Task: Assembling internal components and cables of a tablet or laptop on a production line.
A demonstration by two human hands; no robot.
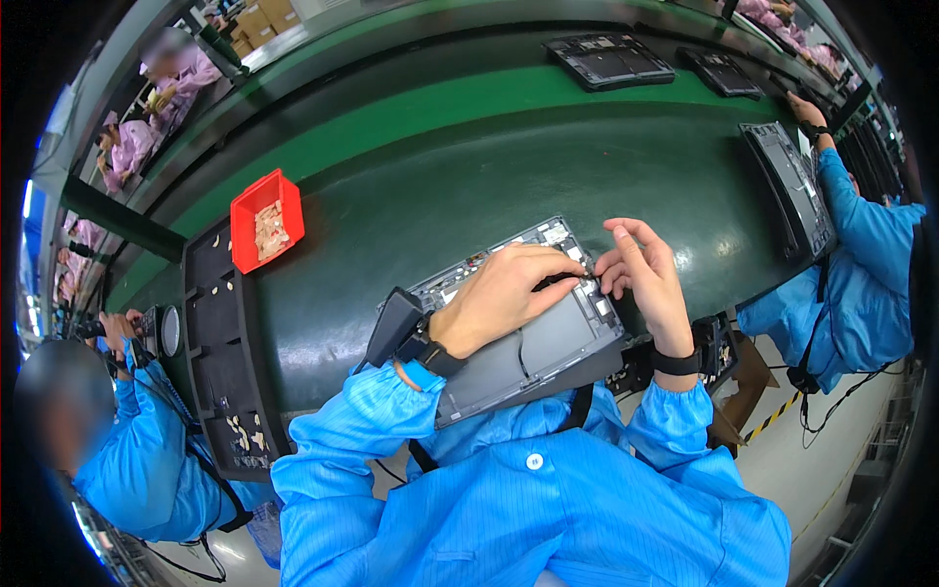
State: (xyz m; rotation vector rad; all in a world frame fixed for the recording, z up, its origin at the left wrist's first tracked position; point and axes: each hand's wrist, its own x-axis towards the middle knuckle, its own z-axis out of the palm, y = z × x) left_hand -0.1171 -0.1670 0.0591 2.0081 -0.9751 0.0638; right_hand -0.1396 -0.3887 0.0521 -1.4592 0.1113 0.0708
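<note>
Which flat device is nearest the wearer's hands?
The centre device, beneath the left hand; the right-side device and two far devices lie well apart.

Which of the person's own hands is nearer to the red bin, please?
Left. The left hand is over the opened device, right of the red bin and closer to the body; the right hand is farther right, by the device's right end.

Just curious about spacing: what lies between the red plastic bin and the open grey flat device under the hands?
In the head view, only bare dark green tabletop separates the red bin from the device.
</note>
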